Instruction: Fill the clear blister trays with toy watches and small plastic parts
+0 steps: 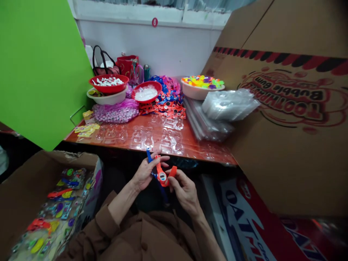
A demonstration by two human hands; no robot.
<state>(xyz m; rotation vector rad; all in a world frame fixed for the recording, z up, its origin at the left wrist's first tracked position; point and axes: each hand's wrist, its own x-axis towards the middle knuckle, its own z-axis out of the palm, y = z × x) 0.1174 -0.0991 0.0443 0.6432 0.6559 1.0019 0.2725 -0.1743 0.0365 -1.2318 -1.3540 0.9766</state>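
Observation:
An orange toy wristwatch (162,177) with a small round digital face is held between both hands, just below the table's front edge. My left hand (145,170) is closed on its upper strap with the thumb on top. A blue toy watch strap (149,156) also lies in that hand, and its lower end hangs down behind the orange watch. My right hand (186,190) pinches the other orange strap end (172,172), which bends upward between thumb and fingers.
On the red table (122,145) lie clear plastic blister trays (168,139), piled toy watches (165,107), a red bowl (156,87) and a basin of colourful pieces (195,93). Clear bags (231,105) sit at right. A carton (96,177) of packed toys stands lower left; a large cardboard box (285,152) blocks the right.

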